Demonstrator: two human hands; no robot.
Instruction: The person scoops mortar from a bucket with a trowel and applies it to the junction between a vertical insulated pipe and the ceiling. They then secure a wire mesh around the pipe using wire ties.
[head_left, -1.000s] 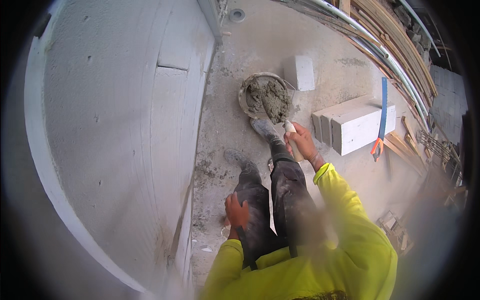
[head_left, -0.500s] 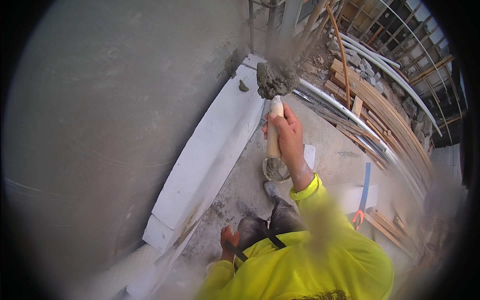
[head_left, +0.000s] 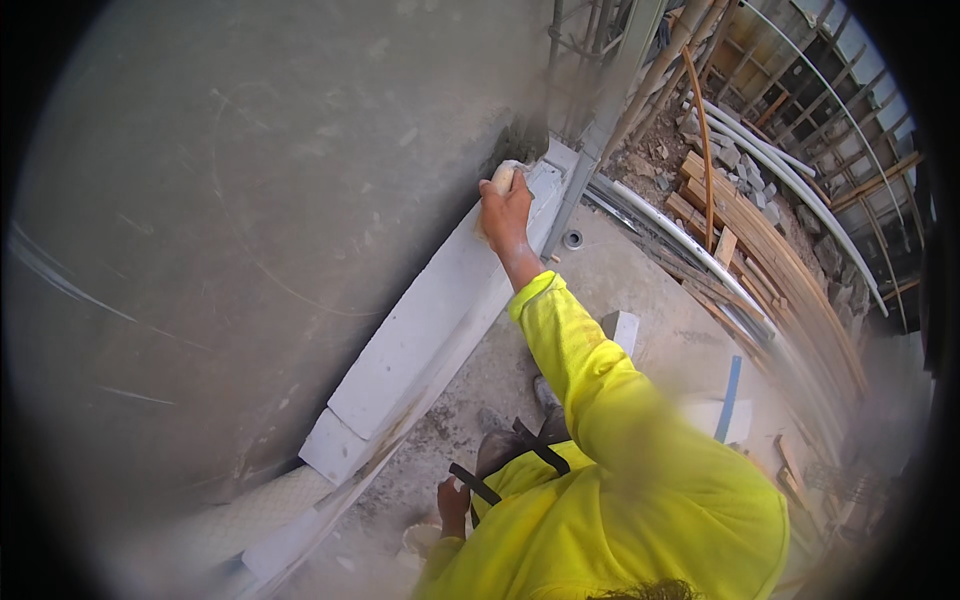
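Beside the grey surface (head_left: pixel 270 200), white blocks (head_left: pixel 425 310) are already set in line; what remains, I cannot judge. At their far end, my right hand (head_left: pixel 508 215) grips a pale tool handle (head_left: pixel 504 179), fingers closed; left hand (head_left: pixel 453 503) closure: cannot tell.

The right hand (head_left: pixel 507 215) covers much of the handle of the trowel (head_left: pixel 503 178), whose blade cannot be made out beyond it. The left hand (head_left: pixel 453 501) is dim, its fingers too unclear to read. The yellow shirt (head_left: pixel 640 510), blurred in patches and cut off by the lower edge, hides the saw's (head_left: pixel 729 395) lower end and part of a boot (head_left: pixel 546 393).
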